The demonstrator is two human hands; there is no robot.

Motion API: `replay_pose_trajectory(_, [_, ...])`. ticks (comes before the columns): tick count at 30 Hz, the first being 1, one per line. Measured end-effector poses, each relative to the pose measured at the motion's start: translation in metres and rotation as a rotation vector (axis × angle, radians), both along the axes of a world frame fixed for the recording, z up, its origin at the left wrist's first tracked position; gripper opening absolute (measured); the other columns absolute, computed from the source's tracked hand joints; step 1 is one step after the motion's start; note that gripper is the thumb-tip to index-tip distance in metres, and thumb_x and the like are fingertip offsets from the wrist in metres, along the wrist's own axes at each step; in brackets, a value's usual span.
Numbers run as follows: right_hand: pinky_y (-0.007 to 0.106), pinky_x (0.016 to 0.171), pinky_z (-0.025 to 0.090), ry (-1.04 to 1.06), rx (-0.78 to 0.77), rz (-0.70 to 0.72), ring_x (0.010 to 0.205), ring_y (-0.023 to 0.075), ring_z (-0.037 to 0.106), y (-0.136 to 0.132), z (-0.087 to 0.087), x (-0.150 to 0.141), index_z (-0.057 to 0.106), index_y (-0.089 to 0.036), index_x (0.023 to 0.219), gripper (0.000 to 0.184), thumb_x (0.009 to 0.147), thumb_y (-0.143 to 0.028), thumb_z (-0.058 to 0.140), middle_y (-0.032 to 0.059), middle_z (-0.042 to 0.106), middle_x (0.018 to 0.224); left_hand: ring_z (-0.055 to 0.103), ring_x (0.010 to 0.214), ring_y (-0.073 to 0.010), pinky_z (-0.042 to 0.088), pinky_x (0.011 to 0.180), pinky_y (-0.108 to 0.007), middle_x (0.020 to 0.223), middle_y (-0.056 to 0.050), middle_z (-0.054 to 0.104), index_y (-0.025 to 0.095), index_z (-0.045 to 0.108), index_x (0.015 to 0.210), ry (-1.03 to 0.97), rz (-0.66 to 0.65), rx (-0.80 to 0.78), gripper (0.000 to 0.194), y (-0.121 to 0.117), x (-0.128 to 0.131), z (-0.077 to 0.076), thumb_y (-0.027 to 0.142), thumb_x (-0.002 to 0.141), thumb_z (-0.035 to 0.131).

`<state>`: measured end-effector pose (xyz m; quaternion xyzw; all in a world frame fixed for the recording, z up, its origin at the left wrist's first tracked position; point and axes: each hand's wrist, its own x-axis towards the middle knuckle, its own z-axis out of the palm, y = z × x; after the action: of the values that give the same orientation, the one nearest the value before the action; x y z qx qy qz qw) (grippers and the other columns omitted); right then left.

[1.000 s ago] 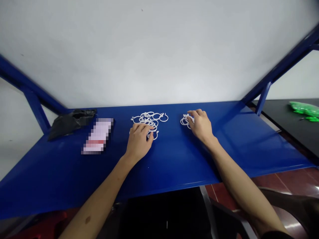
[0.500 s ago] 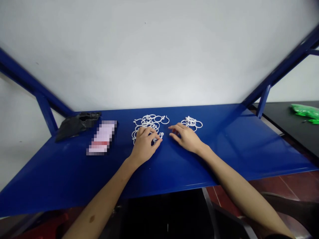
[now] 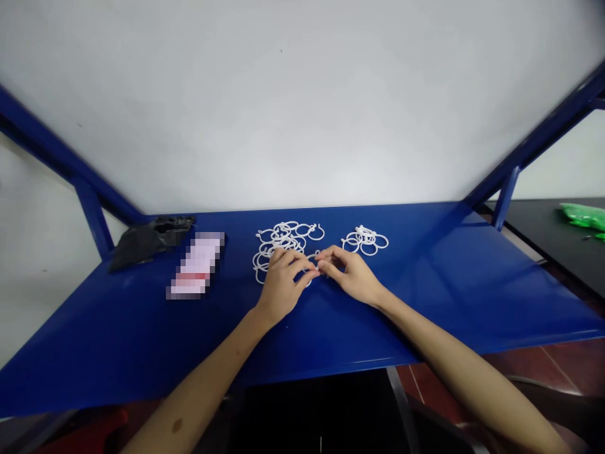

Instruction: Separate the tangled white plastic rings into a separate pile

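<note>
My left hand [image 3: 284, 287] pinches a white plastic ring [image 3: 317, 253] between thumb and index finger, at the near right side of a pile. My right hand [image 3: 353, 275] has its thumb and fingertips closed on the same ring, where a small loop shows. The two hands' fingertips nearly meet, and they partly cover the ring. Beyond my left hand lies the pile of white rings [image 3: 283, 242], overlapping one another, some with gaps and small end knobs. A smaller group of white rings [image 3: 366, 236] rests just beyond my right hand.
The blue tabletop [image 3: 227, 340] meets a pale wall [image 3: 302, 126], with blue frame bars at both sides. A black plastic bag [image 3: 142, 244] and a blurred pink-white item [image 3: 196, 265] lie on the left. Right of the table, a green packet [image 3: 583, 214] sits on a dark surface.
My right hand has moved slightly left and nearer, closing its fingers on the ring. My left hand has shifted right, bringing the ring out from the pile's edge.
</note>
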<state>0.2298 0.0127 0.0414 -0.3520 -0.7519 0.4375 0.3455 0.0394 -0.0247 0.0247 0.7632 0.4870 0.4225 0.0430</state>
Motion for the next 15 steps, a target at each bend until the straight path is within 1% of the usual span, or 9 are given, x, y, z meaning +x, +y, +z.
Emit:
replay_pose_trajectory(3, [0.029,0.071,0.052,0.024,-0.033,-0.039,0.073,0.0133,0.065,0.0034,-0.0063,-0.0002,0.063,-0.021,0.100,0.019,0.092,-0.038,0.063,0.0005,0.071,0.084,0.052,0.091,-0.0211,0.045,0.086,-0.038,0.089,-0.002,0.069,0.023,0.071,0.088,0.082,-0.007,0.089,0.005,-0.0004,0.0021,-0.0041,0.028,0.090,0.069])
replay_pose_trajectory(5, [0.029,0.071,0.052,0.024,-0.026,-0.068,0.073,0.0130,0.064,0.0057,-0.0090,0.0008,0.063,-0.021,0.098,0.017,0.090,-0.035,0.063,0.0003,0.069,0.084,0.053,0.092,-0.0214,0.045,0.087,-0.039,0.091,-0.002,0.069,0.024,0.072,0.091,0.115,-0.013,0.104,0.007,0.0001,0.0024,-0.0073,0.030,0.091,0.069])
replay_pose_trajectory(7, [0.028,0.070,0.051,-0.003,0.024,-0.099,0.072,0.0128,0.063,0.0071,-0.0090,0.0024,0.062,-0.021,0.094,0.011,0.090,-0.031,0.060,0.0002,0.068,0.083,0.054,0.093,-0.0216,0.045,0.089,-0.040,0.092,-0.003,0.070,0.024,0.073,0.091,0.116,0.010,0.085,0.009,0.0010,0.0017,-0.0094,0.031,0.092,0.067])
replay_pose_trajectory(9, [0.028,0.068,0.051,-0.038,0.096,-0.113,0.071,0.0125,0.061,0.0074,-0.0069,0.0039,0.060,-0.021,0.090,0.006,0.090,-0.027,0.058,0.0001,0.067,0.083,0.056,0.094,-0.0223,0.046,0.090,-0.041,0.093,-0.003,0.071,0.024,0.072,0.092,0.097,0.071,0.057,0.010,0.0024,0.0002,-0.0098,0.030,0.093,0.065])
replay_pose_trajectory(12, [0.028,0.069,0.052,-0.053,0.160,-0.085,0.070,0.0124,0.062,0.0064,-0.0035,0.0053,0.058,-0.021,0.094,0.005,0.091,-0.025,0.058,-0.0001,0.067,0.085,0.058,0.095,-0.0231,0.048,0.089,-0.041,0.095,-0.004,0.073,0.022,0.071,0.098,0.063,0.154,0.027,0.011,0.0048,-0.0018,-0.0083,0.029,0.094,0.064])
replay_pose_trajectory(15, [0.028,0.072,0.054,-0.062,0.177,-0.023,0.073,0.0131,0.065,0.0056,-0.0027,0.0058,0.059,-0.022,0.100,0.008,0.093,-0.026,0.059,0.0002,0.069,0.087,0.060,0.093,-0.0217,0.050,0.087,-0.039,0.096,-0.003,0.075,0.022,0.071,0.099,0.024,0.124,-0.019,0.010,0.0067,-0.0020,-0.0072,0.027,0.094,0.063])
